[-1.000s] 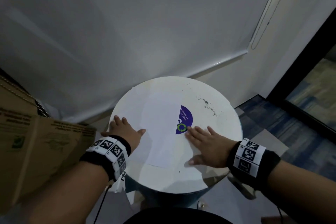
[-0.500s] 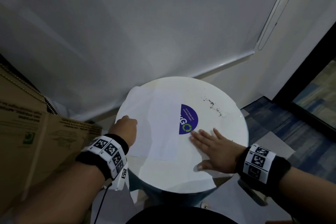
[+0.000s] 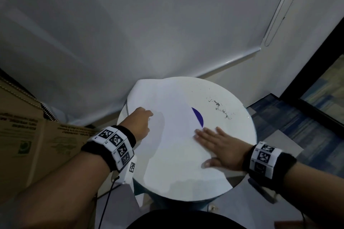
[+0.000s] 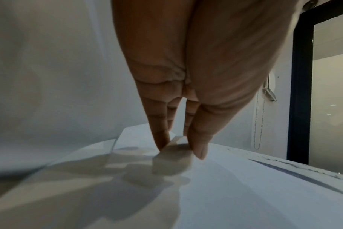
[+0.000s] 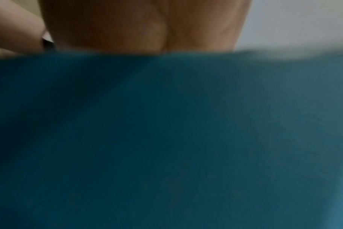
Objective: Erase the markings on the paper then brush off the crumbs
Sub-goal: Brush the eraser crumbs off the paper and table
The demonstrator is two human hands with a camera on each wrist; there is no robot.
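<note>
Paper (image 3: 173,135) on round table (image 3: 236,135) — left fingers (image 4: 161,136) pinching eraser (image 4: 172,156), right fingers (image 3: 206,134) spread flat.

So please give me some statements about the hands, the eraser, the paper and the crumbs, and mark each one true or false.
1. The left hand pinches a white eraser against the paper. True.
2. The right hand is lifted clear of the paper. False: it lies flat on the sheet, fingers straight.
3. Dark crumbs lie on the round table, to the right of the paper. True.
4. The paper covers the purple sticker fully. False: a sliver shows at the sheet's right edge.
5. The right hand holds a brush. False: it holds nothing.
</note>
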